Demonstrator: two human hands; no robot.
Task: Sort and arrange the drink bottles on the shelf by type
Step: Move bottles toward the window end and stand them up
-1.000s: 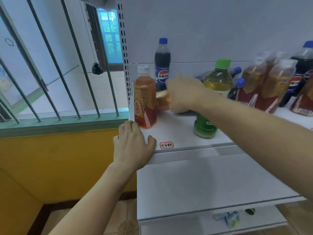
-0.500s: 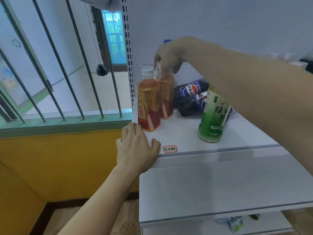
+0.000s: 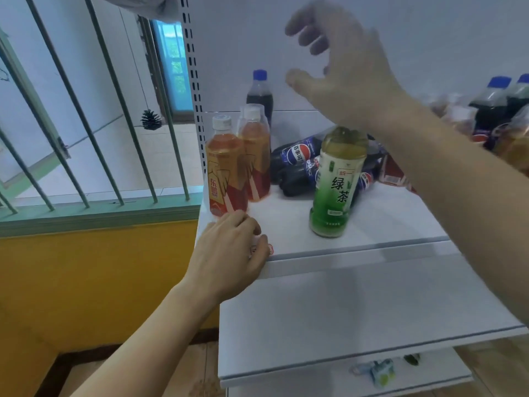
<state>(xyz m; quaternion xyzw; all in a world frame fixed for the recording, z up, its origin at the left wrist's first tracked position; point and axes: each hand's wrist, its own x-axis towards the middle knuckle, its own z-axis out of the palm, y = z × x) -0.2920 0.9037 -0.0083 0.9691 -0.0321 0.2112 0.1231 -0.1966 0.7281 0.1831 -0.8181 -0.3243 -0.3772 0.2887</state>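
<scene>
Resting on the front left corner of the upper shelf [image 3: 372, 224], the left hand [image 3: 229, 253] is lying with its fingers loosely curled over the edge and gripping nothing, just in front of the nearer red tea bottle [image 3: 224, 167]. That shelf's front edge is running off to the right of the green tea bottle [image 3: 336, 181], and bare white board is lying open between this bottle and the edge. A lower shelf board [image 3: 343, 310] is jutting out further toward the viewer.

Hovering blurred above the green tea bottle, the right hand [image 3: 340, 67] is showing its fingers spread apart and bent, holding nothing.

Left of the green tea bottle, the nearer red tea bottle and a second red tea bottle [image 3: 256, 156] are standing upright, touching, by the slotted upright post [image 3: 194, 81]. Behind them an upright cola bottle [image 3: 260, 93] is standing at the back panel. Directly behind the green tea bottle, cola bottles [image 3: 294, 164] are lying on their sides in a heap. Far right of it, more cola bottles [image 3: 492, 107] are standing among blurred tea bottles.

Left of the post, window bars [image 3: 100, 96] are slanting above a yellow wall [image 3: 86, 282].
</scene>
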